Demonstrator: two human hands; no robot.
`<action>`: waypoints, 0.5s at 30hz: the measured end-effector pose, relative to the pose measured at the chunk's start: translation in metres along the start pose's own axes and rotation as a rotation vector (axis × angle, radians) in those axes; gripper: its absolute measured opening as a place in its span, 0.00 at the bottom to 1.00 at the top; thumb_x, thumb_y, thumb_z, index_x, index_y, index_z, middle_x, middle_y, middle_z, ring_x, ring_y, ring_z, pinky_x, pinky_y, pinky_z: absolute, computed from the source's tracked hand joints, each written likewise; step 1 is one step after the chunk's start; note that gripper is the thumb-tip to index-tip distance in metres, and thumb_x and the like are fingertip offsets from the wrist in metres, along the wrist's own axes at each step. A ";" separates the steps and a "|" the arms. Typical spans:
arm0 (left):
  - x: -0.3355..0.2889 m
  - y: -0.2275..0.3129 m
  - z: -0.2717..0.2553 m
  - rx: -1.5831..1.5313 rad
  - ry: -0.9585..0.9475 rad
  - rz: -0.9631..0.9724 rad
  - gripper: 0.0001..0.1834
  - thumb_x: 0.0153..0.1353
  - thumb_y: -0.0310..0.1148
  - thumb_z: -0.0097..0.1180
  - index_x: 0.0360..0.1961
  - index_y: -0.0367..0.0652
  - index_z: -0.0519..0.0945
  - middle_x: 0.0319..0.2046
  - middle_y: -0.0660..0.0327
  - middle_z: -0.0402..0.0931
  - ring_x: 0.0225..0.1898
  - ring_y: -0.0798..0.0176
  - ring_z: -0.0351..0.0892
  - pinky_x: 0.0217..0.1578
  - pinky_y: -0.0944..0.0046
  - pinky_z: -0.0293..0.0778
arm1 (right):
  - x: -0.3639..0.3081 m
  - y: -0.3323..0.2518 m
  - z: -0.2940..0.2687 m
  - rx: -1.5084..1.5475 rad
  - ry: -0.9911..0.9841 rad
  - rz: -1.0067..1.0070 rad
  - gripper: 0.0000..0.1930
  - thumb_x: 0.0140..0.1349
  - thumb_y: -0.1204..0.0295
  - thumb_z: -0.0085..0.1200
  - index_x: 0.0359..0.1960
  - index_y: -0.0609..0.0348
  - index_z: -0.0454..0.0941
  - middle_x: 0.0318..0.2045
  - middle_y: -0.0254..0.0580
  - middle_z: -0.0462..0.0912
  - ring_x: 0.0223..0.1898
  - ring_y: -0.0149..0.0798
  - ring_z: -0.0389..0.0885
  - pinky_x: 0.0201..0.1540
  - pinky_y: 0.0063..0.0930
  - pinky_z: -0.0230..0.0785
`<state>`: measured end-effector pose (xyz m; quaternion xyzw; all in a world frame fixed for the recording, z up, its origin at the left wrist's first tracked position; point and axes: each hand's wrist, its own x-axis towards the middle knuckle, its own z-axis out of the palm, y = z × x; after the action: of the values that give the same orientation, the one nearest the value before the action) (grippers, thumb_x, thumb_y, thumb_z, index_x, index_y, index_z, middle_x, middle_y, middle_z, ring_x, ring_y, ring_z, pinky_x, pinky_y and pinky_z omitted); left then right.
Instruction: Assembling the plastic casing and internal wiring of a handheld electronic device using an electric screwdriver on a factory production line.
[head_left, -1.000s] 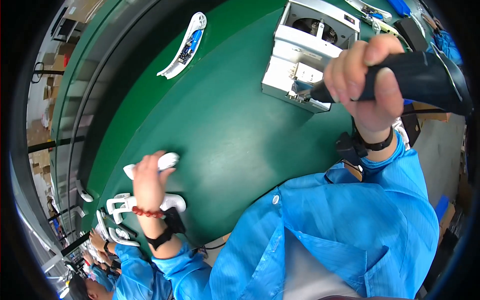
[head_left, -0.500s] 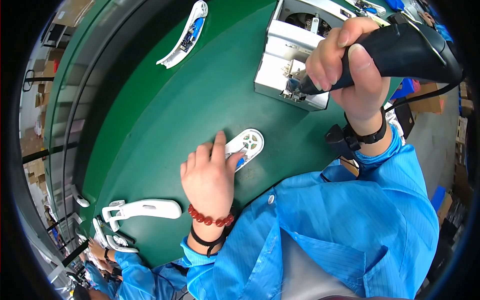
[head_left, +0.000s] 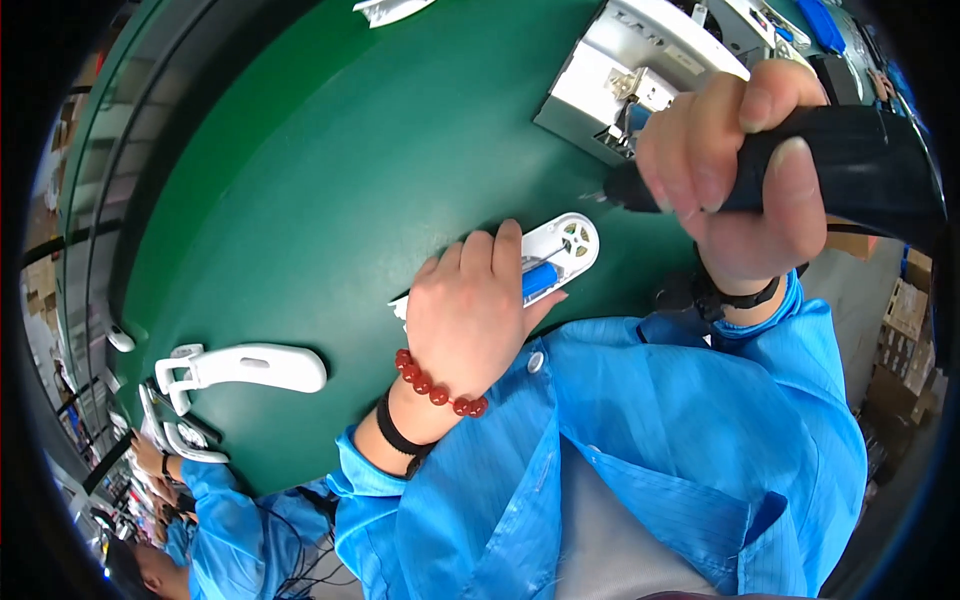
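Spanning the view, the green table (head_left: 300,180) carries a white fixture block (head_left: 640,80) at its far edge and a spare white handle shell (head_left: 245,368) near the left. Nearer the body, the left hand (head_left: 470,310) presses flat on a white housing with a blue insert (head_left: 560,255), pinning it down. The right hand (head_left: 720,170) wraps a black powered screwdriver (head_left: 830,160), tip hovering above. Judged step: fastening; next, the bit must be aligned squarely over a screw point.
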<state>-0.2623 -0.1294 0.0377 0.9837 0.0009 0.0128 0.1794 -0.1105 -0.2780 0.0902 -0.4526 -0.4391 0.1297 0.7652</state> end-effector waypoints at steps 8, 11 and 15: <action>0.006 0.002 0.008 -0.023 0.012 -0.013 0.34 0.41 0.51 0.69 0.44 0.38 0.76 0.31 0.59 0.75 0.32 0.57 0.79 0.32 0.60 0.73 | -0.012 0.023 0.002 -0.078 -0.058 0.191 0.14 0.69 0.60 0.45 0.44 0.57 0.62 0.20 0.37 0.70 0.19 0.31 0.68 0.22 0.26 0.64; 0.006 0.002 0.008 -0.031 0.001 -0.016 0.33 0.41 0.51 0.69 0.43 0.38 0.76 0.31 0.59 0.75 0.32 0.57 0.79 0.31 0.60 0.73 | -0.014 0.029 0.001 -0.063 -0.050 0.198 0.14 0.69 0.60 0.46 0.44 0.57 0.62 0.20 0.37 0.69 0.19 0.30 0.69 0.22 0.26 0.65; 0.007 -0.001 0.011 -0.036 0.021 -0.005 0.31 0.42 0.50 0.68 0.42 0.39 0.76 0.29 0.60 0.73 0.31 0.59 0.78 0.30 0.61 0.72 | -0.015 0.034 0.001 -0.058 -0.025 0.203 0.14 0.68 0.61 0.48 0.44 0.57 0.63 0.20 0.37 0.70 0.18 0.30 0.69 0.22 0.26 0.65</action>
<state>-0.2554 -0.1326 0.0276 0.9801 0.0051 0.0228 0.1970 -0.1129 -0.2674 0.0551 -0.5153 -0.4038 0.1994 0.7291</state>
